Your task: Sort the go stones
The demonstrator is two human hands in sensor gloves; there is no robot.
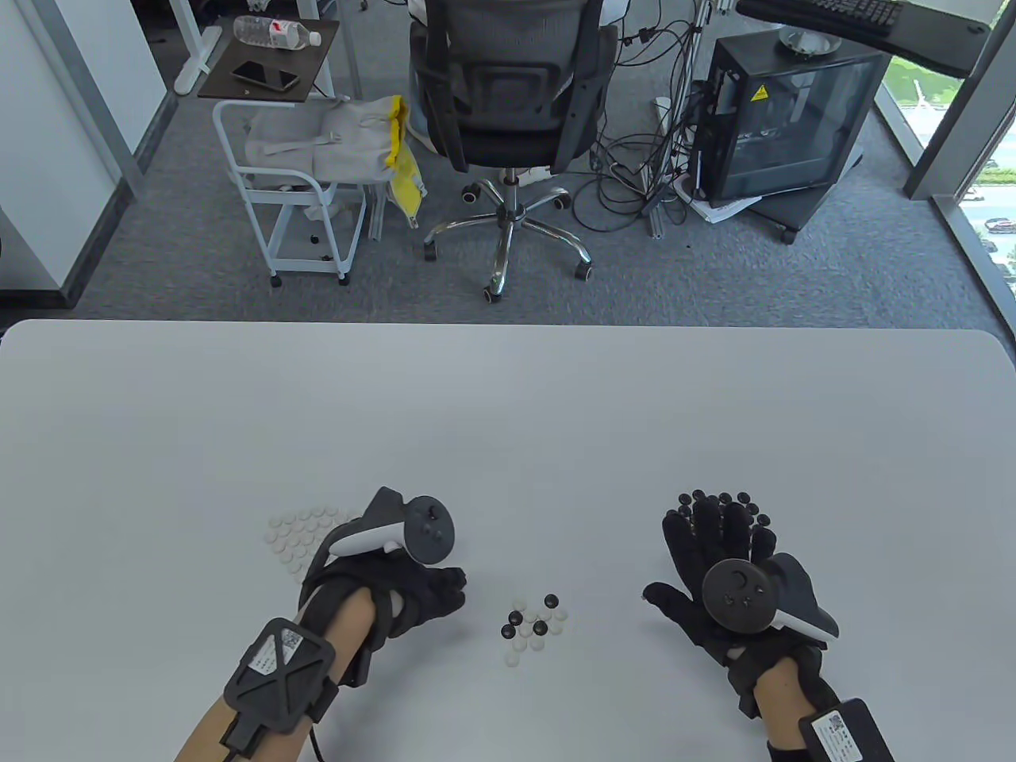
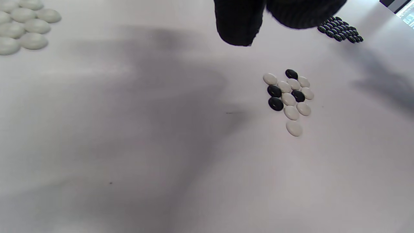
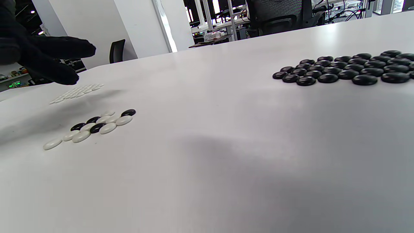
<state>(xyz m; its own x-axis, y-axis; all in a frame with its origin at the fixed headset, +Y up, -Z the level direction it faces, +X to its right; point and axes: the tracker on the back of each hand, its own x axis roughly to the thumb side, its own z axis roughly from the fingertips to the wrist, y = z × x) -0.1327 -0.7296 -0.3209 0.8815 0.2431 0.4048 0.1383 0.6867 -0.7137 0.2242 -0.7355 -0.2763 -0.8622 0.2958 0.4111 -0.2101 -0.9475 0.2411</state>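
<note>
A: Table view: mixed stones (image 1: 533, 621) lie between the hands on the surface; left hand (image 1: 413, 591) curled, holding nothing I can see; right hand (image 1: 718, 556) flat, fingers spread.

B: Risk: a careless pinch could scatter neighbours or drag a wrong colour.

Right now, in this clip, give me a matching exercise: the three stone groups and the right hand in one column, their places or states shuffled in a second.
Things:
1. white stone pile
2. black stone pile
3. mixed cluster
4. right hand

Places or states:
A. on the table between the two hands
B. partly hidden under the right hand's fingers
C. flat, spread
D. beside the left hand, on its far left

Pairs: 1-D, 2-B, 3-A, 4-C
</note>
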